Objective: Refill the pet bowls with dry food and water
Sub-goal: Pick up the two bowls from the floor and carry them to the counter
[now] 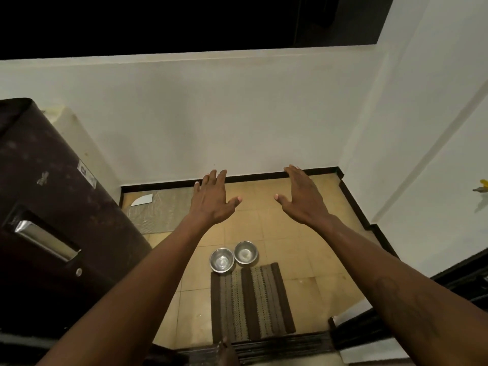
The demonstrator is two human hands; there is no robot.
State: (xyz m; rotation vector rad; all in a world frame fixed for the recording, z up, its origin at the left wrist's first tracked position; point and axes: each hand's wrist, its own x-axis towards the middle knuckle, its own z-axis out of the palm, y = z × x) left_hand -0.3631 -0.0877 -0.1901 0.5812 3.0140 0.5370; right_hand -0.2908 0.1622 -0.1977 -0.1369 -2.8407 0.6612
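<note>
Both arms stretched fwd, palms down: left hand (212, 200) and right hand (302, 198) both spread flat w/ fingers apart, holding nothing, well above the floor and well apart from each other. Task items sit below, btwn the forearms: two small round shiny steel pet bowls, left bowl (222, 260) and right bowl (245, 252), side by side and touching or nearly so, on the tan tiled floor (303, 249) just past the far edge of a brown-and-grey striped woven mat (252, 299). Both bowls look empty; the left one has a glint that could be a film of water, can't tell. No food bag, scoop or water jug in view, so my read is the refill hasn't started and the supplies have to be fetched first. Tall dark maroon fridge w/ a recessed silver handle (47, 241) stands at left, white wall (237, 114) ahead, dim light overall. Risks from here, as I judge it: bowls are light, smooth metal on smooth tile, so a nudge while bending down would send them skidding or clanging into each other; since they sit so close, pouring kibble into one could spill into the other, and water poured from height would splash onto tile and mat, leaving a slip hazard near the bare foot (224, 347) at the bottom edge. Low light also makes fill level hard to gauge, so overfilling is likely.
</note>
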